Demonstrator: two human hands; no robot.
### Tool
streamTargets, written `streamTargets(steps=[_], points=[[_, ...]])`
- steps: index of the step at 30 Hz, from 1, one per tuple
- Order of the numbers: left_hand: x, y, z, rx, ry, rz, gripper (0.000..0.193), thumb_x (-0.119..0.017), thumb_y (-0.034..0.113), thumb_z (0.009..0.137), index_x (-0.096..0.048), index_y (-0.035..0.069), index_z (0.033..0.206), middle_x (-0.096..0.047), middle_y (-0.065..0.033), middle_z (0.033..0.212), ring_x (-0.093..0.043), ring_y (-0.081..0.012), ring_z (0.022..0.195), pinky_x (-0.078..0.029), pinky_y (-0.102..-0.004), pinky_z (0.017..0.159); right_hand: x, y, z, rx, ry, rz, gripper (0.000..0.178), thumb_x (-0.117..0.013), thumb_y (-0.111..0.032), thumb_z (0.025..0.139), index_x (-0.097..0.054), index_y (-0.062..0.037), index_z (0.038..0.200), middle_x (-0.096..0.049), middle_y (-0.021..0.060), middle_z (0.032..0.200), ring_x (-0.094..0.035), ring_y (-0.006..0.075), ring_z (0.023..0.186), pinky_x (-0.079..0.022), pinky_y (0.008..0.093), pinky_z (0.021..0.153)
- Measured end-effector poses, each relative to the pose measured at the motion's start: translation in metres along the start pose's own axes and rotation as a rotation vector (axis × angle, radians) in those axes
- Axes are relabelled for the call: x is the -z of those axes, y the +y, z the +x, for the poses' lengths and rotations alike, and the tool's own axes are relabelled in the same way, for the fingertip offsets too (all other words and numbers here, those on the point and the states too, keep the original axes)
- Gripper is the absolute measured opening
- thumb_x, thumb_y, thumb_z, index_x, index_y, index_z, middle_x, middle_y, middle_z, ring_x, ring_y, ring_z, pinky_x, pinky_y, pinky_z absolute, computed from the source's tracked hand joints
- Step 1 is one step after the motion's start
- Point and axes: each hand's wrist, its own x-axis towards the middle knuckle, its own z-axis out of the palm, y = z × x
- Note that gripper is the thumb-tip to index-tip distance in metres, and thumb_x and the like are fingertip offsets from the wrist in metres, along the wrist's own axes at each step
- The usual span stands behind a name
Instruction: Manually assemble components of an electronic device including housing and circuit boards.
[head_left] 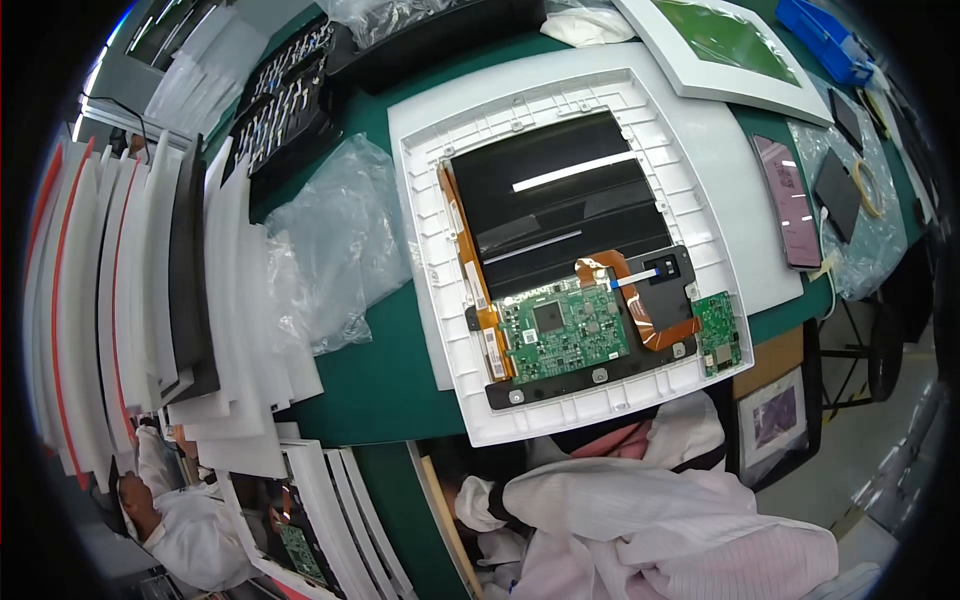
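Note:
Neither of my hands shows. My white-and-pink sleeve (600, 495) lies below the table's near edge, and its far end is hidden in shadow there. Closest to it on the table is a white plastic housing (703, 200), lying open side up. Inside sits a glossy black display panel (570, 205). A larger green circuit board (580, 345) is mounted at its near end, and a smaller green board (720, 345) sits in the near right corner. An orange flat cable (668, 336) bends between them. Along the panel's left side runs an orange flex strip (468, 262).
White foam sheet (765, 270) lies under the housing. Plastic film (345, 235) and upright foam sheets (235, 290) stand left. A tool case (285, 100) and white-framed panel (735, 45) lie behind; a phone (787, 200) lies right. Another person's hand (138, 503) shows lower left.

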Motion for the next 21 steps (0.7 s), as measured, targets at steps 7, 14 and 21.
streamTargets(steps=[7,14,21], points=[[-0.053,-0.021,-0.003,0.038,-0.066,-0.154,0.017,-0.059,0.013,0.080,-0.057,-0.002,0.088,-0.058,-0.0115,0.082,-0.053,-0.0195,0.076,-0.043,-0.0322,0.067,0.065,-0.058,-0.002,-0.368,-0.101,0.191,0.018,-0.051,-0.004,0.078,-0.065,0.0018,0.088,-0.065,0.0139,0.071,-0.063,0.0206,0.060,-0.051,0.0327,0.055],[-0.072,-0.028,-0.016,0.078,-0.136,-0.255,0.018,-0.060,0.010,0.078,-0.057,-0.001,0.091,-0.058,-0.0111,0.086,-0.054,-0.0190,0.080,-0.043,-0.0317,0.071,0.088,-0.077,-0.001,-0.433,-0.054,0.140,0.027,-0.049,0.001,0.074,-0.064,-0.0015,0.096,-0.065,0.0122,0.075,-0.064,0.0199,0.066,-0.051,0.0317,0.056],[-0.104,-0.031,-0.028,0.115,-0.228,-0.369,0.021,-0.062,0.008,0.076,-0.056,0.000,0.094,-0.059,-0.0107,0.090,-0.055,-0.0185,0.085,-0.043,-0.0313,0.075,0.089,-0.071,-0.007,-0.379,0.042,-0.037,0.030,-0.056,-0.011,0.071,-0.063,-0.0014,0.099,-0.065,0.0148,0.084,-0.062,0.0259,0.079,-0.048,0.0369,0.073]])
